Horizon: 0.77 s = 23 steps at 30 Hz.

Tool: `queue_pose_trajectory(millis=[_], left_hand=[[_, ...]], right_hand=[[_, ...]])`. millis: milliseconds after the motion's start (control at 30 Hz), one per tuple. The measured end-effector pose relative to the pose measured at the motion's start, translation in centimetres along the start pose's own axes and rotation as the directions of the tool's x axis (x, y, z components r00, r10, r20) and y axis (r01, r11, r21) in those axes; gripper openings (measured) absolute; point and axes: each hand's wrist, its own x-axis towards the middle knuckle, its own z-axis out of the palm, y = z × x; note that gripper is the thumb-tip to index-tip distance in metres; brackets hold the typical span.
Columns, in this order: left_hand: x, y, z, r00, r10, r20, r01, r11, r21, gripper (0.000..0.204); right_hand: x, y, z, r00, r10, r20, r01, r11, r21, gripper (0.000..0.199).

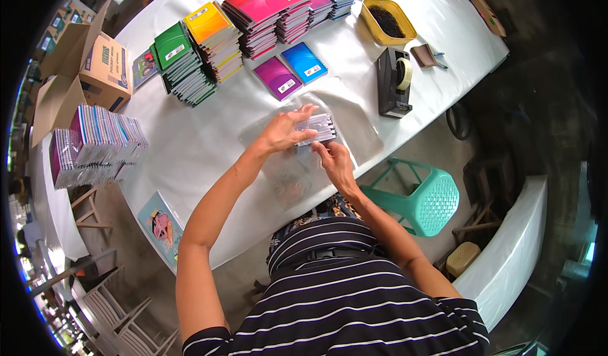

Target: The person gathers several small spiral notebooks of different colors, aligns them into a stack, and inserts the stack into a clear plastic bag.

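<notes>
Both hands, left [283, 131] and right [334, 159], grip a small clear-wrapped pack [316, 128] above the white desk [190, 147], near the tape dispenser [394, 80].

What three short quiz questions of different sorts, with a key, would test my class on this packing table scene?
1. True or false: the tape dispenser lies left of both hands.
2. Which colour is the loose notebook beside the purple notebook? A green, B blue, C yellow.
3. What do the left hand and right hand hold together?

Key: 1 false. 2 B, the blue notebook. 3 a small pack in clear wrap.
</notes>
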Motion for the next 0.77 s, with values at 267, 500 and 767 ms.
queue_pose_trajectory(millis=[267,500,767], left_hand=[[-3.2,0.7,2.3,0.997,0.073,-0.014,-0.074,0.979,-0.190,0.038],[-9.6,3.8,2.9,0.961,-0.213,-0.174,0.105,0.868,-0.485,0.048],[-27.2,-1.1,-13.6,0.165,-0.204,-0.965,-0.020,0.977,-0.210,0.066]], right_hand=[[4.7,9.0,-5.5,0.688,0.312,0.655,-0.661,0.642,0.389,0.031],[6.5,2.9,-5.2,0.590,0.342,0.731,-0.678,0.703,0.218,0.056],[8.9,-9.0,7.0,0.572,-0.095,0.814,-0.433,0.809,0.398,0.068]])
